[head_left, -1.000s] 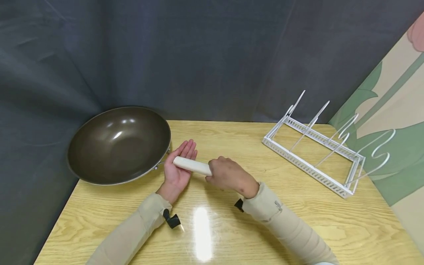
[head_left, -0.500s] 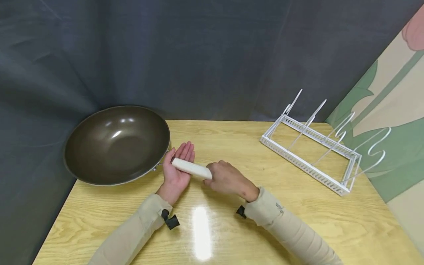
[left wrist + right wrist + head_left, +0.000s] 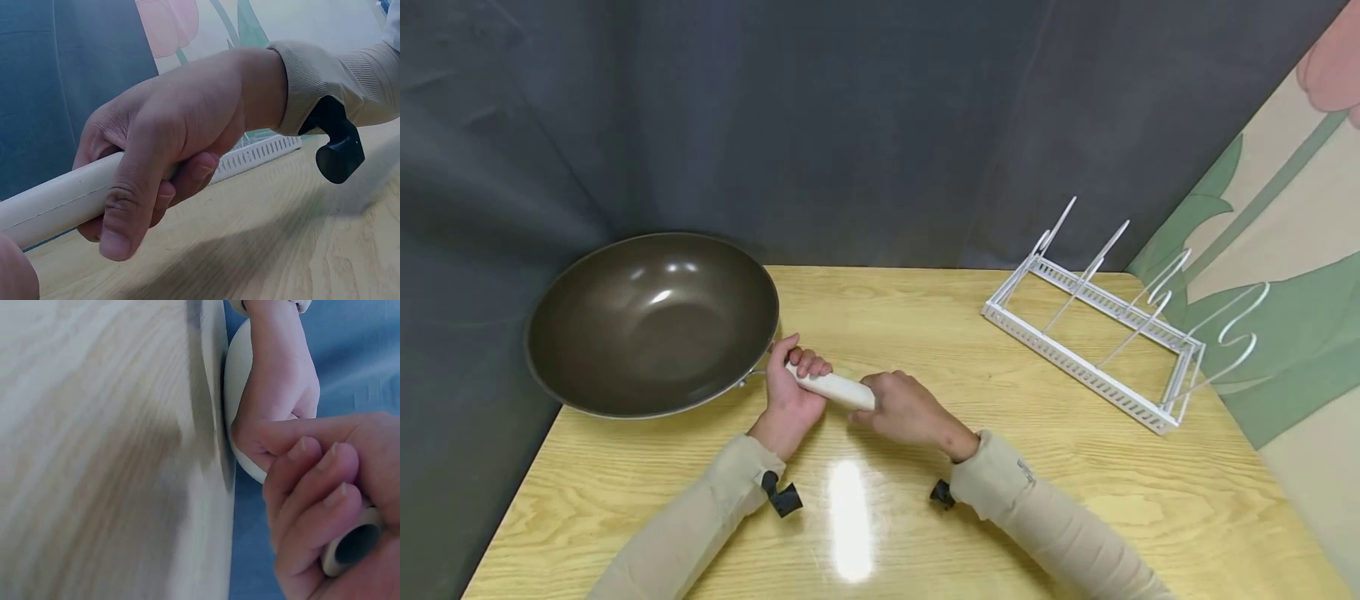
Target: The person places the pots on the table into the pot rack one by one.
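A dark brown wok (image 3: 651,321) sits at the table's left, its bowl reaching past the table's left edge. Its cream handle (image 3: 838,387) points right, toward the middle. My left hand (image 3: 797,379) grips the handle close to the pan, fingers curled over the top. My right hand (image 3: 898,408) holds the handle's free end. In the left wrist view the right hand (image 3: 175,150) wraps the cream handle (image 3: 50,200), thumb and fingers around it. The right wrist view shows my right hand (image 3: 319,487) with its fingers curled round the hollow handle end (image 3: 353,547), the left hand (image 3: 275,406) just beyond.
A white wire rack (image 3: 1097,350) with several upright dividers stands at the back right of the wooden table (image 3: 925,517). A dark curtain hangs behind, and a wall with a flower pattern rises at the right. Black wrist straps (image 3: 782,496) sit on both sleeves.
My left hand lay flat and open under the handle; its fingers have now curled round it. The right hand kept its grip on the handle's end.
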{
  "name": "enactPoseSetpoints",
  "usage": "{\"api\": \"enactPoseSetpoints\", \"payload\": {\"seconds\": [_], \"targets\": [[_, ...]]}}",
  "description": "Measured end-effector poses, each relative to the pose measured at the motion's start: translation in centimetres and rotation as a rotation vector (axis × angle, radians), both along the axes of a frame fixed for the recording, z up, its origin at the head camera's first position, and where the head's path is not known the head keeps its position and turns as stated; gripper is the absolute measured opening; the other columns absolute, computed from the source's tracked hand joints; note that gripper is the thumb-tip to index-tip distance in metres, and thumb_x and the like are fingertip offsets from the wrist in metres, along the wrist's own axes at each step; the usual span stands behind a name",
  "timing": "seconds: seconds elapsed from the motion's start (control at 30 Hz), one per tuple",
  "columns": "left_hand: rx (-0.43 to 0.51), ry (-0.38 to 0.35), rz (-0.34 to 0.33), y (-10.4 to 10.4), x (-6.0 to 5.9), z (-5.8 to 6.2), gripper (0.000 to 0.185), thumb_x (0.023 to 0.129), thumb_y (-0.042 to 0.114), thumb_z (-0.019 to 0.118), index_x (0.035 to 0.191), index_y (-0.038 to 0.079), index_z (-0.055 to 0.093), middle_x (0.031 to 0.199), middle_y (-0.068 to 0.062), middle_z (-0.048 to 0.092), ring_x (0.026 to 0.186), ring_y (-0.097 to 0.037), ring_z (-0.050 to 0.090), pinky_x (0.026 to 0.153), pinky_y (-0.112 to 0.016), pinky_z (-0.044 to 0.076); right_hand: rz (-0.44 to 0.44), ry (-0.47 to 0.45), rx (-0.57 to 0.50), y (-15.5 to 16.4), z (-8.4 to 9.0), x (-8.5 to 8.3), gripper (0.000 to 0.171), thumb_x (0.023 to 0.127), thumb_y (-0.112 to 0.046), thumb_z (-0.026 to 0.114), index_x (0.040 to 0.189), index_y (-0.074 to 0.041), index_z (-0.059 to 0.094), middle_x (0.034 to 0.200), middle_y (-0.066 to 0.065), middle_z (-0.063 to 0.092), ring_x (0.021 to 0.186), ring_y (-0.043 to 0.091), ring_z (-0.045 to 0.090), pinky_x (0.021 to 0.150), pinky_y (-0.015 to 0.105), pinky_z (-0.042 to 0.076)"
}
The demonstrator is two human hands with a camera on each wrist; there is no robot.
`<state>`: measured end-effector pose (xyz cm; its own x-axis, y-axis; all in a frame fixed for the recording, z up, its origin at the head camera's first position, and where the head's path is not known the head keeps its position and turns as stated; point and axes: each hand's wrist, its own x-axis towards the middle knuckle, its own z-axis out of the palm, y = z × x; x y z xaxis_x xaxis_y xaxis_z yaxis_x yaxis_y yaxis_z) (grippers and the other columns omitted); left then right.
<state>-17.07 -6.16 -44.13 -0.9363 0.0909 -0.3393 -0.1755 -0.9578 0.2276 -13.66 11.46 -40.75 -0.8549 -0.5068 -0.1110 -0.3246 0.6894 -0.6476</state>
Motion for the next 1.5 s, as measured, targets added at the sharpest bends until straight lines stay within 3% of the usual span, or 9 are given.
{"api": "enactPoseSetpoints", "payload": {"seconds": [0.17, 0.27, 0.67, 0.97, 1.27, 1.5], "targets": [[-0.003, -0.023, -0.009, 0.0, 0.0, 0.0, 0.046, 0.103, 0.011, 0.036, 0.057, 0.018, 0.034, 0.044, 0.004, 0.036, 0.038, -0.011, 0.035, 0.046, -0.024, 0.03, -0.007, 0.004, -0.027, -0.1, -0.9, 0.4, 0.022, 0.09, -0.019, 0.079, 0.102, -0.003, 0.071, 0.071, -0.004, 0.061, 0.056, 0.01, 0.051, 0.054, 0.028, 0.043], [0.001, -0.037, -0.016, 0.0, 0.1, -0.2, 0.048, 0.103, 0.011, 0.035, 0.055, 0.018, 0.035, 0.042, 0.004, 0.035, 0.036, -0.01, 0.033, 0.044, -0.023, 0.03, -0.014, 0.015, -0.043, -0.1, -1.2, 0.7, 0.017, 0.09, -0.019, 0.079, 0.096, -0.006, 0.07, 0.068, -0.004, 0.059, 0.055, 0.009, 0.049, 0.053, 0.027, 0.042], [-0.012, -0.036, -0.011, -0.5, 0.1, -0.5, 0.044, 0.097, 0.01, 0.035, 0.054, 0.018, 0.035, 0.041, 0.005, 0.035, 0.034, -0.009, 0.033, 0.041, -0.023, 0.031, -0.039, 0.033, -0.089, -0.8, -2.3, 1.2, 0.014, 0.087, -0.014, 0.079, 0.094, -0.006, 0.069, 0.067, -0.005, 0.057, 0.055, 0.008, 0.047, 0.053, 0.024, 0.039], [-0.049, 0.017, -0.018, -0.7, 0.3, 0.7, 0.043, 0.096, 0.01, 0.035, 0.054, 0.019, 0.037, 0.041, 0.006, 0.035, 0.034, -0.008, 0.033, 0.04, -0.022, 0.029, -0.101, 0.021, -0.17, -1.3, -2.3, 1.9, 0.012, 0.085, -0.007, 0.075, 0.095, -0.005, 0.07, 0.064, -0.005, 0.055, 0.053, 0.007, 0.044, 0.051, 0.025, 0.039], [-0.108, 0.108, -0.074, -1.4, 0.4, 1.7, 0.043, 0.096, 0.009, 0.031, 0.055, 0.02, 0.036, 0.04, 0.006, 0.036, 0.035, -0.008, 0.032, 0.042, -0.02, 0.029, -0.144, 0.03, -0.288, -2.4, -2.4, 2.5, 0.012, 0.083, -0.002, 0.073, 0.095, -0.004, 0.071, 0.068, -0.004, 0.057, 0.055, 0.008, 0.045, 0.052, 0.024, 0.039], [-0.157, 0.152, -0.081, -1.7, 0.2, 2.5, 0.044, 0.097, 0.009, 0.031, 0.055, 0.021, 0.037, 0.041, 0.008, 0.036, 0.035, -0.007, 0.032, 0.042, -0.019, 0.029, -0.199, -0.036, -0.32, -3.0, -2.2, 2.7, 0.016, 0.083, -0.003, 0.072, 0.1, -0.002, 0.072, 0.067, -0.004, 0.057, 0.054, 0.008, 0.047, 0.051, 0.024, 0.04]]}}
